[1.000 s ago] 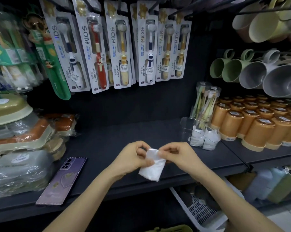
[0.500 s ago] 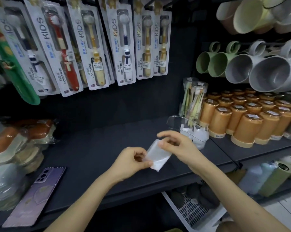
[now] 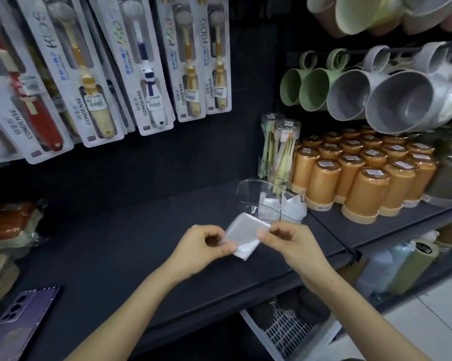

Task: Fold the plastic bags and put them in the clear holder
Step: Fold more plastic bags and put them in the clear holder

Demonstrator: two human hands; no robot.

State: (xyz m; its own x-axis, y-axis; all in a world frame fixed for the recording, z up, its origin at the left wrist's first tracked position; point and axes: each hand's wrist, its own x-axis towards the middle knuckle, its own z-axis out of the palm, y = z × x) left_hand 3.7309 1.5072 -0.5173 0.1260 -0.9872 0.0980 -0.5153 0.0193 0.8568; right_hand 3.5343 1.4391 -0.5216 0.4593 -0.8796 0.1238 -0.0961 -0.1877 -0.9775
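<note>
The plastic bag [image 3: 242, 237], folded into a small flat packet, is held in the air above the dark shelf [image 3: 115, 243]. The left hand [image 3: 204, 246] pinches its nine o'clock edge between thumb and fingers, and the right hand [image 3: 290, 241] pinches the three o'clock edge. The film is thin, milky and glossy. It probably weighs almost nothing, flops, slides on itself and springs open if released, so grip across all the layers near an edge. The clear holder [image 3: 245, 199], rigid see-through plastic with a curved rim, stands at one o'clock from the bag. White folded bags [image 3: 294, 208] are already inside it.
</note>
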